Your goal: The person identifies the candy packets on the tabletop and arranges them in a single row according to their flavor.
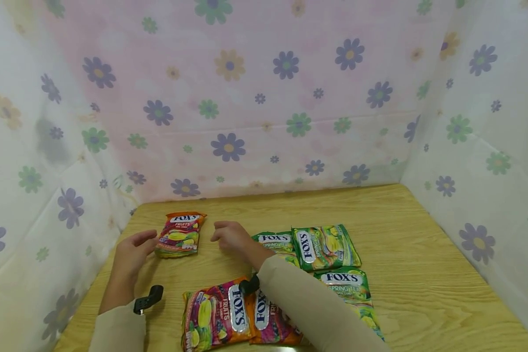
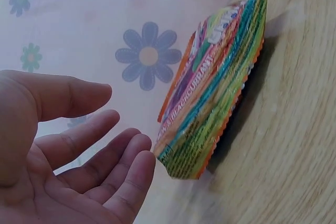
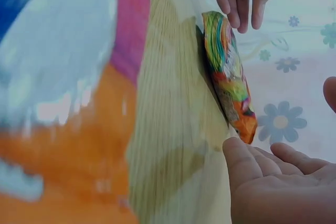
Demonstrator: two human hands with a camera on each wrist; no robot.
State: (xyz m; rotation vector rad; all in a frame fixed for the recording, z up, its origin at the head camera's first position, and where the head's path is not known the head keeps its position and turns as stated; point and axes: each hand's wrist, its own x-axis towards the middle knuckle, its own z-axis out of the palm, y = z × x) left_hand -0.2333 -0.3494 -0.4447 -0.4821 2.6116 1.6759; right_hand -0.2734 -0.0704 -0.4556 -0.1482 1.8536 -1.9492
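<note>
An orange-and-purple candy bag [image 1: 180, 235], labelled FOX'S FRUITS, lies at the table's back left. On its left side is my left hand [image 1: 133, 254], fingers loosely bent and holding nothing. In the left wrist view, fingertips [image 2: 140, 163] come up to the lower corner of the candy bag [image 2: 210, 98]; I cannot tell whether they touch. To the right of the bag, with a gap in the head view, is my right hand [image 1: 237, 240], also holding nothing. The right wrist view has the right hand [image 3: 283, 182] palm up in frame, fingers extended near the bag's orange end.
Two more fruit candy bags, one on the left [image 1: 217, 315] and one partly under the right sleeve [image 1: 270, 320], lie at the front. Green FOX'S SPRING TEA bags [image 1: 325, 247] lie right of centre, partly covered by the right arm. Flower-patterned cloth [image 1: 255, 98] walls in the wooden table [image 1: 422, 274].
</note>
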